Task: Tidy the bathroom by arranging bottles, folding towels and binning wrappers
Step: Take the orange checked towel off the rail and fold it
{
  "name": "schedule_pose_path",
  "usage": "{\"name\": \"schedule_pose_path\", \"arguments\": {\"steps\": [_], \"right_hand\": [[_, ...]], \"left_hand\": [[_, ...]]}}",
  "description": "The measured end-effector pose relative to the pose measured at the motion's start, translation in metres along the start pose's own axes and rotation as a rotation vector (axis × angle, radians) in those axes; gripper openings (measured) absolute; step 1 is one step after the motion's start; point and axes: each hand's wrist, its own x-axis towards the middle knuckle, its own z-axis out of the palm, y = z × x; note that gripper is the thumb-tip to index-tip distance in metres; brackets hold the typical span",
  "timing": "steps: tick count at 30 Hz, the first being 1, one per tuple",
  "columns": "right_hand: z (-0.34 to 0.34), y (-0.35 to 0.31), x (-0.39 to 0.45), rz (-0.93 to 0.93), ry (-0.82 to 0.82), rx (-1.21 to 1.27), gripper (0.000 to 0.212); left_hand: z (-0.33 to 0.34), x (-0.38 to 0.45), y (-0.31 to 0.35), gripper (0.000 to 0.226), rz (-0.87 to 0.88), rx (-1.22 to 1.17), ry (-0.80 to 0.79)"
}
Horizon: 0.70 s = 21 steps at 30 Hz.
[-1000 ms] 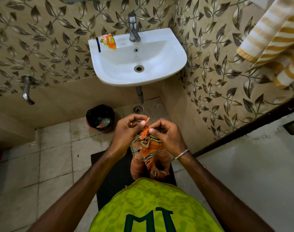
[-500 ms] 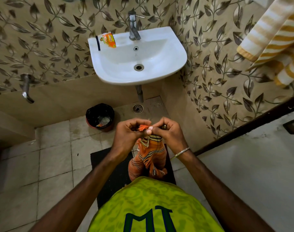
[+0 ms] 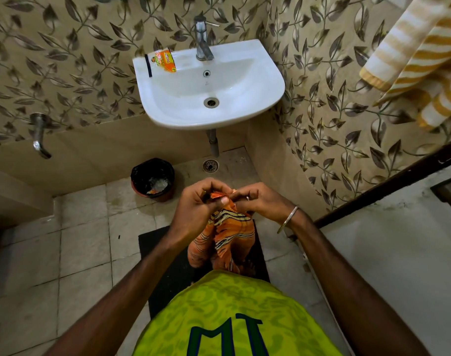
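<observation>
Head view: both hands' fingers (image 3: 224,200) pinch the orange towel (image 3: 230,227).

At the frame's centre hangs an orange cloth (image 3: 229,235) with black and cream stripes. The sink (image 3: 245,109) is white, bearing an orange wrapper (image 3: 165,60). Upper right, a towel (image 3: 422,55) shows yellow and white stripes. The walls (image 3: 65,60) carry brown leaves on beige. The bin (image 3: 152,178) is black; the shirt (image 3: 229,312) lime green.

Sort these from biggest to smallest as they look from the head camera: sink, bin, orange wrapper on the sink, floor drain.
1. sink
2. bin
3. orange wrapper
4. floor drain

Wrapper and drain look close; differing distances make that pair unsure.
</observation>
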Motion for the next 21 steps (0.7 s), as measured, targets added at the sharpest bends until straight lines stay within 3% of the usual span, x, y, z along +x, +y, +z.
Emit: {"name": "schedule_pose_path", "arguments": {"steps": [7,13,16,21], "right_hand": [[0.02,0.01,0.002,-0.312,0.339,-0.075,0.015],[0.026,0.003,0.003,-0.447,0.469,-0.205,0.016],[0.023,-0.002,0.002,-0.441,0.482,-0.205,0.011],[0.017,-0.006,0.002,-0.225,0.397,-0.062,0.013]], "left_hand": [[-0.015,0.007,0.012,0.022,0.095,0.099,0.004],[-0.018,0.007,0.019,0.022,0.227,0.263,-0.039],[-0.014,0.005,0.016,0.018,0.288,0.326,0.031],[-0.004,0.004,0.004,0.015,0.261,0.389,0.251]]}}
